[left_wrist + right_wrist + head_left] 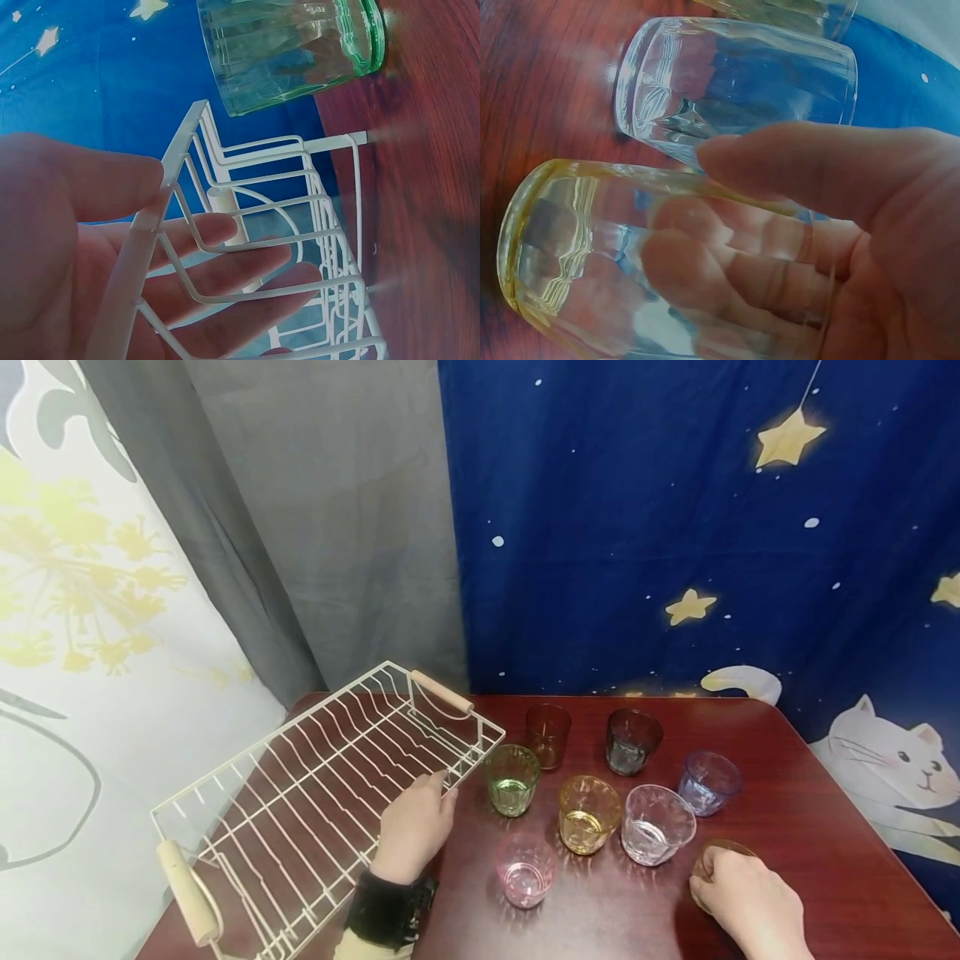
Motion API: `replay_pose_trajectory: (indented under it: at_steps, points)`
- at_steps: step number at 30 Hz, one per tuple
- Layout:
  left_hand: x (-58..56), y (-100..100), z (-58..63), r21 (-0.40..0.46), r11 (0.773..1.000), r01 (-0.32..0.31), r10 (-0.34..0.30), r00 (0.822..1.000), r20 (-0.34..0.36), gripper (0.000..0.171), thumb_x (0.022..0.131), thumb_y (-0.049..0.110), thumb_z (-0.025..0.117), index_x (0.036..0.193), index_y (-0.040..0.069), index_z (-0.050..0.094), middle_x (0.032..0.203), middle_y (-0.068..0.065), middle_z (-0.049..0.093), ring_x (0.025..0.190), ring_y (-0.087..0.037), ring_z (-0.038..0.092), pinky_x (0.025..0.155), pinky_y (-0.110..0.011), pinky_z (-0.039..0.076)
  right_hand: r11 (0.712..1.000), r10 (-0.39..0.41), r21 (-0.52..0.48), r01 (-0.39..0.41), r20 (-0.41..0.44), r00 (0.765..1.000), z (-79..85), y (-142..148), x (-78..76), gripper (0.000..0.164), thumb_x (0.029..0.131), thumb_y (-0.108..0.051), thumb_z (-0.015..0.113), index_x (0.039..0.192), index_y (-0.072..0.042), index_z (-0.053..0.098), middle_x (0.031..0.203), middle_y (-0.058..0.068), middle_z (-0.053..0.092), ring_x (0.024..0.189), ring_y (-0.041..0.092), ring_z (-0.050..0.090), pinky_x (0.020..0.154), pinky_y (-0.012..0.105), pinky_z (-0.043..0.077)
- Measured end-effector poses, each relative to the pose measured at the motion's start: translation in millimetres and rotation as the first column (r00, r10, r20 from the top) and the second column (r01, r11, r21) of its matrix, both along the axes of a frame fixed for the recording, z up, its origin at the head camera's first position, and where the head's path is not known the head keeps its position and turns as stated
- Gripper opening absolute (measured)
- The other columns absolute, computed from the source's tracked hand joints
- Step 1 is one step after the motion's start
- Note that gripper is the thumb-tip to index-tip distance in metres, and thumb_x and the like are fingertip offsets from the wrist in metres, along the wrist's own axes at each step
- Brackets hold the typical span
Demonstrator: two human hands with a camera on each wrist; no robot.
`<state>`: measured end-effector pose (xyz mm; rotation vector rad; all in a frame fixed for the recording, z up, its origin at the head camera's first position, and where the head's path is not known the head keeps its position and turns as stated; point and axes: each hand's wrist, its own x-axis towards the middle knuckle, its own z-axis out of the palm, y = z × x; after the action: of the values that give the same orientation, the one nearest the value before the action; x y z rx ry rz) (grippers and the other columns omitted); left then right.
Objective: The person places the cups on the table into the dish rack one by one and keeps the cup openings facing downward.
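Note:
My left hand [415, 828] grips the near long rail of a white wire dish rack [281, 795] with wooden handles. In the left wrist view the thumb lies over the rail and the fingers reach between the wires. At the right, my right hand [753, 902] holds a yellowish glass [551, 247], thumb on one side and fingers round the other; in the head view the hand covers most of it. Beside it is a clear glass [657, 827]. A green glass [513, 781] stands close to the rack's corner.
Between the hands stand a pink glass [526, 872] and a yellow glass [588, 817]. Farther back are a brown glass [547, 737], a dark grey glass [632, 743] and a blue glass [708, 785]. Curtains hang behind the dark red table [802, 810].

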<state>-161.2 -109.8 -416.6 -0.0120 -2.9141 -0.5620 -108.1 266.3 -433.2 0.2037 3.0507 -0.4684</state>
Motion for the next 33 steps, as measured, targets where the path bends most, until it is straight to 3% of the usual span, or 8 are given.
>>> replay_pose_trajectory:
  at_steps: [12, 23, 28, 33]
  points:
    - [0.9, 0.8, 1.9, -0.006, 1.0, 0.003, -0.003, 1.0, -0.006, 0.035, 0.099, 0.028, 0.051, 0.124, 0.008, 0.065, 0.118, -0.013, 0.07, 0.104, -0.031, 0.069, 0.076, -0.049, 0.058, 0.999, -0.042, -0.024, 0.043, 0.047, 0.998, 8.5, 6.2, -0.3, 0.013, 0.075, -0.028, 0.064, 0.065, -0.025, 0.057, 0.067, -0.002, 0.06, 0.064, 0.02, 0.054, 0.048, 0.037, 0.037]
    - [1.5, -1.8, 4.5, 0.001, 1.0, -0.007, 0.007, 1.0, -0.019, 0.034, 0.097, 0.027, 0.052, 0.123, 0.009, 0.065, 0.116, -0.012, 0.07, 0.102, -0.031, 0.069, 0.075, -0.048, 0.058, 0.996, -0.083, -0.017, 0.083, 0.023, 0.996, 43.2, 21.3, -6.7, 0.024, 0.085, -0.045, 0.067, 0.08, -0.022, 0.064, 0.077, 0.007, 0.069, 0.069, 0.029, 0.062, 0.051, 0.044, 0.044]
    - [2.4, -2.0, 3.5, -0.009, 1.0, 0.001, -0.001, 0.998, -0.062, 0.032, 0.096, 0.024, 0.055, 0.121, 0.008, 0.066, 0.109, -0.011, 0.071, 0.097, -0.03, 0.07, 0.072, -0.046, 0.058, 0.995, -0.099, -0.023, 0.097, -0.07, 0.993, 57.9, 8.9, -1.2, 0.023, 0.089, -0.039, 0.066, 0.086, -0.016, 0.064, 0.083, 0.014, 0.071, 0.065, 0.033, 0.061, 0.048, 0.046, 0.044]
    - [2.0, -2.2, 3.8, -0.02, 1.0, 0.002, -0.004, 0.996, -0.088, 0.032, 0.095, 0.026, 0.057, 0.121, 0.009, 0.067, 0.108, -0.011, 0.071, 0.095, -0.029, 0.07, 0.07, -0.044, 0.058, 0.998, -0.057, -0.033, 0.051, -0.212, 0.976, 67.1, -9.4, -1.8, 0.014, 0.087, -0.03, 0.068, 0.084, -0.017, 0.065, 0.079, 0.005, 0.071, 0.065, 0.031, 0.063, 0.045, 0.041, 0.04]
